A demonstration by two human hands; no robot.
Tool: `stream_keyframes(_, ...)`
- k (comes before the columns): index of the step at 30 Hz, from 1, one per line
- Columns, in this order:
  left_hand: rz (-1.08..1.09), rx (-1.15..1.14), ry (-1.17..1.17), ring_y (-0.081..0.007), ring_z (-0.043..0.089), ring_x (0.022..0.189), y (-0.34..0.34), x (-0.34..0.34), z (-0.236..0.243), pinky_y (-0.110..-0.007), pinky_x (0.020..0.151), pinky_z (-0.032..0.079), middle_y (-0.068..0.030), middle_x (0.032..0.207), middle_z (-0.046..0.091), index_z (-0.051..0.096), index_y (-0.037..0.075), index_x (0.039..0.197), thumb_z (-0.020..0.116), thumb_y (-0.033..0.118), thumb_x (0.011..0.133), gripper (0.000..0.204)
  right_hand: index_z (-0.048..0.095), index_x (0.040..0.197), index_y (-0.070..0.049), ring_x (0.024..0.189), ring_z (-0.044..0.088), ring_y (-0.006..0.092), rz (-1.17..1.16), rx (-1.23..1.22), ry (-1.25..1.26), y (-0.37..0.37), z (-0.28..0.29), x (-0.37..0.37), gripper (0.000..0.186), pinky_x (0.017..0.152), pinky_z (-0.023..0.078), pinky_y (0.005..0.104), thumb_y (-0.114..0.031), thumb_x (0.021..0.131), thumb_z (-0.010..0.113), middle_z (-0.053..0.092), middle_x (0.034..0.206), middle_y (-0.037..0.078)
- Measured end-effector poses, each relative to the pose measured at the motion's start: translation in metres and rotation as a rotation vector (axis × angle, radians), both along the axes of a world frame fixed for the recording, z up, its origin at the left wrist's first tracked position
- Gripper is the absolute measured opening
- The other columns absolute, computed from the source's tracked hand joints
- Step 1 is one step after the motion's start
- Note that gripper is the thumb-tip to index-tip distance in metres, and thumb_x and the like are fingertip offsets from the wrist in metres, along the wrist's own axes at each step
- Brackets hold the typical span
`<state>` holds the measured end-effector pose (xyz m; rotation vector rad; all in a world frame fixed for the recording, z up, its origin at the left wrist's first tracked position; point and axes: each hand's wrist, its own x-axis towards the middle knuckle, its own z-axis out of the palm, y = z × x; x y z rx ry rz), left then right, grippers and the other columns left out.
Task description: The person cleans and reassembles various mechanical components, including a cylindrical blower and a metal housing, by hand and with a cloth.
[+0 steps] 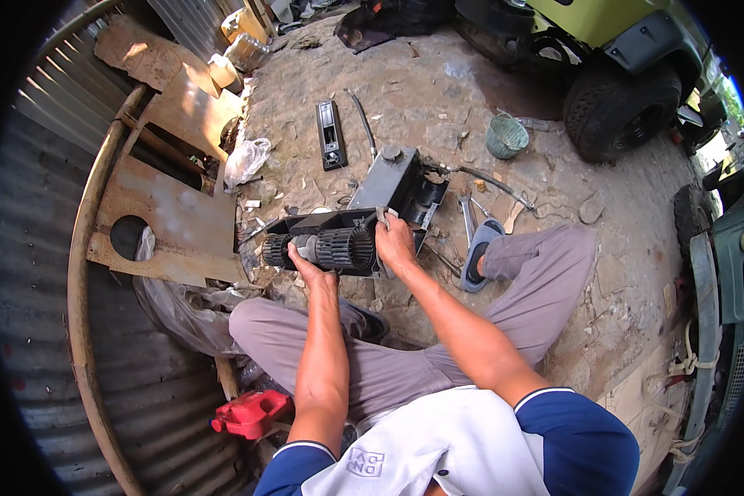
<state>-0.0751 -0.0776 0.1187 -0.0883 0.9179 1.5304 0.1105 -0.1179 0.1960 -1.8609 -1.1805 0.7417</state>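
Observation:
A blower fan assembly (344,249) lies before my bent knees, with a ribbed black fan wheel at each end and a grey motor between them. My left hand (314,274) is closed on it from below, its thumb at the motor beside the left fan wheel. Behind and around the fans is a black plastic housing (322,221). My right hand (396,243) grips the housing's right end, thumb and fingers pinched at its upper edge near a small pale piece. My palms hide the underside. A dark grey box-shaped unit (384,180) with a round cap stands just beyond the housing.
Farther off lie a long black panel (331,136) and black hoses (496,183). Wrenches (468,219) rest near my right sandal; a green bucket (506,136) stands beyond. Left are rusty metal sheets (169,211), a corrugated wall and a red jug (252,414). Vehicles stand right.

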Motion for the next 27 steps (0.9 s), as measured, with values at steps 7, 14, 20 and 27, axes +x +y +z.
stream_keyframes(7, 0.078, -0.002, 0.084, -0.0278, 0.068, 0.101, 0.005, -0.004, 0.006, -0.046, 0.091, 0.055, -0.0059, 0.114, 0.070, 0.065, 0.014, 0.118, 0.056, 0.062, 0.091, 0.056, 0.066, 0.104, 0.003, 0.098, 0.061, 0.0471, 0.086, 0.205, -0.060, -0.011, 0.006, -0.027, 0.026, 0.089, 0.050, 0.0514, -0.015, 0.092, 0.053, 0.063, 0.102, 0.029)
stream_keyframes(14, 0.063, -0.028, 0.053, -0.0239, 0.069, 0.095, 0.004, -0.016, 0.000, -0.042, 0.086, 0.057, -0.0036, 0.110, 0.069, 0.064, 0.014, 0.116, 0.064, 0.056, 0.088, 0.050, 0.068, 0.118, 0.001, 0.092, 0.068, 0.0247, 0.403, 0.178, 0.270, -0.026, 0.002, 0.017, 0.030, 0.083, 0.052, 0.0341, -0.017, 0.094, 0.065, 0.070, 0.102, 0.017)
stream_keyframes(20, 0.030, -0.177, -0.130, -0.0335, 0.064, 0.110, 0.005, -0.033, -0.015, -0.057, 0.098, 0.049, -0.0080, 0.123, 0.067, 0.063, 0.016, 0.123, 0.054, 0.065, 0.088, 0.061, 0.060, 0.130, 0.001, 0.095, 0.066, 0.0141, 0.139, -0.155, 0.704, -0.034, 0.022, 0.134, 0.043, 0.087, 0.053, 0.0296, -0.020, 0.093, 0.070, 0.070, 0.113, 0.008)
stream_keyframes(27, -0.085, -0.280, -0.136, -0.0363, 0.060, 0.117, 0.015, -0.026, -0.024, -0.061, 0.100, 0.046, -0.0085, 0.130, 0.064, 0.059, 0.019, 0.131, 0.044, 0.073, 0.088, 0.071, 0.059, 0.132, -0.003, 0.091, 0.066, 0.0163, -0.159, -0.307, 0.040, -0.004, -0.055, 0.207, 0.047, 0.083, 0.052, 0.0298, -0.005, 0.086, 0.065, 0.071, 0.100, 0.009)
